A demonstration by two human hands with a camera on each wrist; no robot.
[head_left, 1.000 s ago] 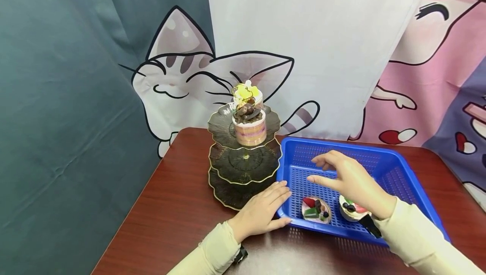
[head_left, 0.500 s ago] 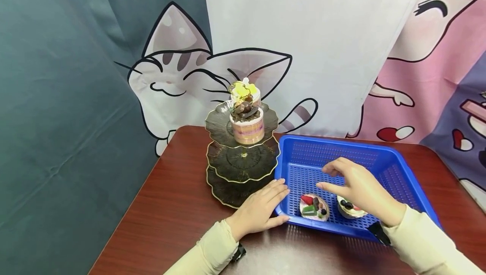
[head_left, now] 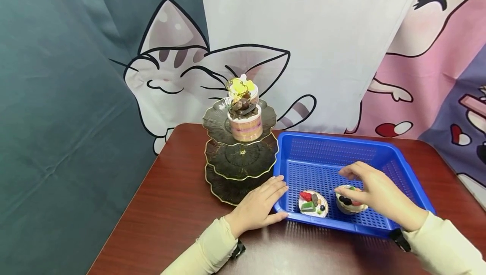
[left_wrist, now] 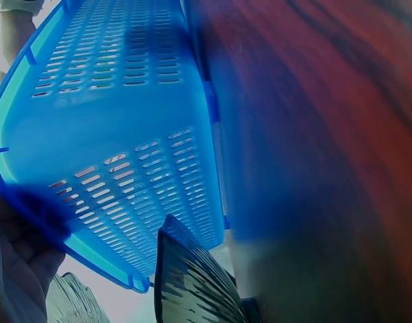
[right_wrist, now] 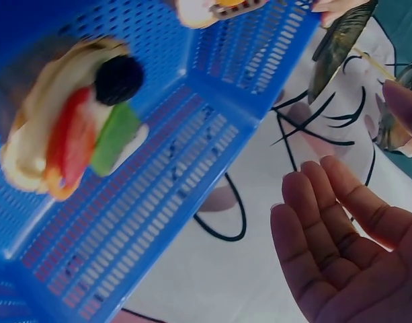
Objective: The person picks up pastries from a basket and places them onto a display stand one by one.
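Observation:
My right hand point(head_left: 379, 192) hovers over the blue plastic basket point(head_left: 322, 222), thumb and fingers apart with nothing between them. Just under its thumb sits a small cake cup point(head_left: 346, 206) topped with dark berries and red fruit. In the right wrist view this cake point(right_wrist: 71, 134) shows a blackberry, a red slice and a green piece. Left of it in the basket lies a round fruit-topped cake point(head_left: 313, 204) with a strawberry. My left hand point(head_left: 258, 205) rests with extended fingers on the basket's near left corner; in the left wrist view its fingers are at the rim.
Left of the basket stands a dark, gold-edged three-tier stand point(head_left: 241, 161). Its top tier carries a chocolate-topped cake cup point(head_left: 246, 128), with a yellow-flowered cake point(head_left: 243, 86) behind. A printed cloth point(head_left: 322, 34) hangs behind the wooden table point(head_left: 159, 207).
My right hand has moved right and slightly down, from the basket's middle to over the berry-topped cake cup. My left hand stays on the basket corner. The whole view has shifted slightly.

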